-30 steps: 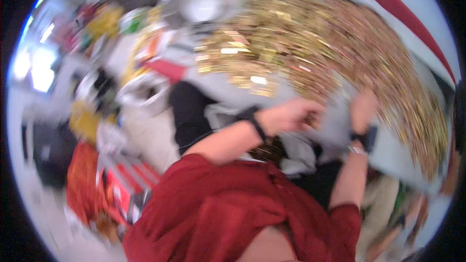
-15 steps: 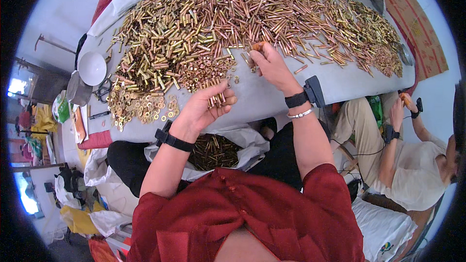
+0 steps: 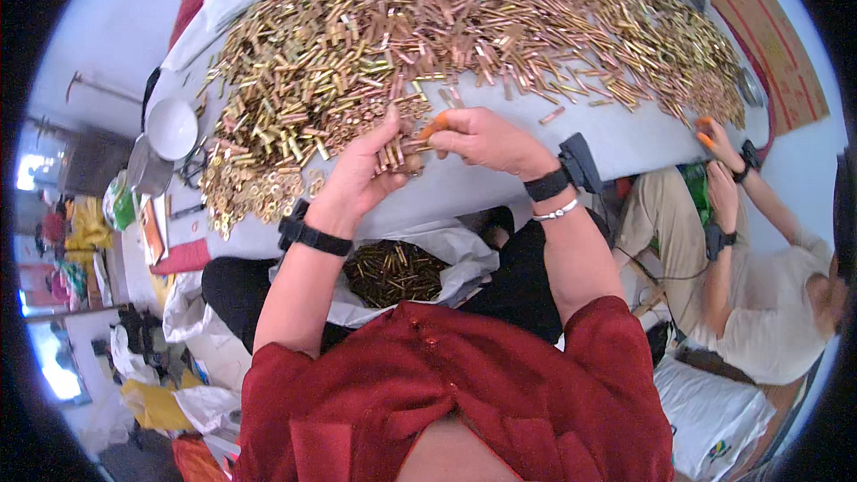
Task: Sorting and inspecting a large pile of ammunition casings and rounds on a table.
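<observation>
My left hand (image 3: 355, 174) is closed around a bunch of brass-coloured bolts (image 3: 391, 158), set side by side between thumb and fingers. My right hand (image 3: 491, 140), with orange covers on its fingertips, meets it from the right and pinches a small copper-coloured bolt (image 3: 417, 145) against the bunch. Motion blurs the fine detail there. Just beyond my left hand lies a heap of nuts (image 3: 359, 119). Flat washers (image 3: 254, 195) are spread to its left. Short metal sleeves (image 3: 308, 62) form a big pile behind, and long copper-coloured bolts (image 3: 509, 18) cover the table's far middle.
A white bowl (image 3: 171, 128), a metal pot (image 3: 149, 168) and scissors (image 3: 194, 163) are at the left table edge. An open white sack of dark metal pieces (image 3: 397, 273) sits between my legs. At the right, a co-worker (image 3: 759, 295) sits with hands at the table edge.
My right hand has come left and nearer, from the edge of the bolt pile to my left hand. My left thumb has lifted. The co-worker's hands have shifted toward the table.
</observation>
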